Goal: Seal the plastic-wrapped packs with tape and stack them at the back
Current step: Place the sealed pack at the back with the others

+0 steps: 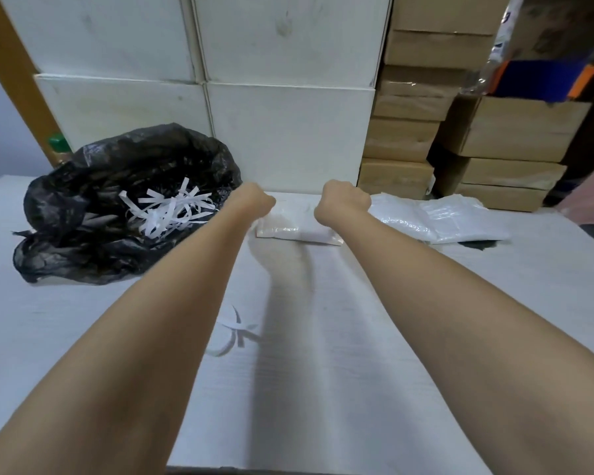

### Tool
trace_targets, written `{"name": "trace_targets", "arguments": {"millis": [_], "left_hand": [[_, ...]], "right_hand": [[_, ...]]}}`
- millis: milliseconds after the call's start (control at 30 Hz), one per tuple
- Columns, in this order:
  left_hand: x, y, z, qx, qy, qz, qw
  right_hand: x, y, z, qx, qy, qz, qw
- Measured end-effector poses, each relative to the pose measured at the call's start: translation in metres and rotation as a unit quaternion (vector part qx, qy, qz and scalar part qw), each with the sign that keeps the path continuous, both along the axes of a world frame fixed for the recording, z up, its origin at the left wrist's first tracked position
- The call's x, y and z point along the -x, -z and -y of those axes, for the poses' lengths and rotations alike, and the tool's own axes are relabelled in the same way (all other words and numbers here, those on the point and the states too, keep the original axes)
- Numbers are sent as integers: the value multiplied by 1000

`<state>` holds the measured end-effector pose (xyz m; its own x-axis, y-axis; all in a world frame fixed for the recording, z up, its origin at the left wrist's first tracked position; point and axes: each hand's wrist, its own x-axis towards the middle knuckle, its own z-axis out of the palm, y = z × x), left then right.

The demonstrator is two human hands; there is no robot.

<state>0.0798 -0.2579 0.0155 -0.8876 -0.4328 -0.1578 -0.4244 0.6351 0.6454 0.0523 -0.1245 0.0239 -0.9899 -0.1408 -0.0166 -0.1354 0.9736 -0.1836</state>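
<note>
Where both hands meet: flat white glossy pack (297, 231).

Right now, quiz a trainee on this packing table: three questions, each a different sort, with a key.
1. True or false: both hands reach the white pack at the table's far edge.
2. What fills the black bag? A) white paper strips B) tape rolls C) bottles
3. Which side of that pack do the loose plastic bags lie on?

Key: 1 true: left hand, right hand. 2 A. 3 Right.
</note>
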Motion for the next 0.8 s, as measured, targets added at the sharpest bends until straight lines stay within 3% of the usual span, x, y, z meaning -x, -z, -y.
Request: {"name": "trace_targets", "arguments": {"millis": [100,167,233,300,633,800], "left_hand": [[-16,-14,15,25,1,57,998],[-29,-21,25,14,2,122,992],[-41,-23,33,19,5,189,982],[-55,-25,38,51,10,244,968],[-117,-21,56,-53,-30,413,909],[-123,-6,52,-123,-47,400,907]], "right_hand": [[-8,-7,9,128,-18,88,988],[-21,-13,19,175,-45,198,963],[-36,-17,27,160,-74,322,930],[-54,-19,36,112,-104,390,908],[-107,-1,64,90,-113,413,899],[-114,17,65,116,-94,419,895]]}}
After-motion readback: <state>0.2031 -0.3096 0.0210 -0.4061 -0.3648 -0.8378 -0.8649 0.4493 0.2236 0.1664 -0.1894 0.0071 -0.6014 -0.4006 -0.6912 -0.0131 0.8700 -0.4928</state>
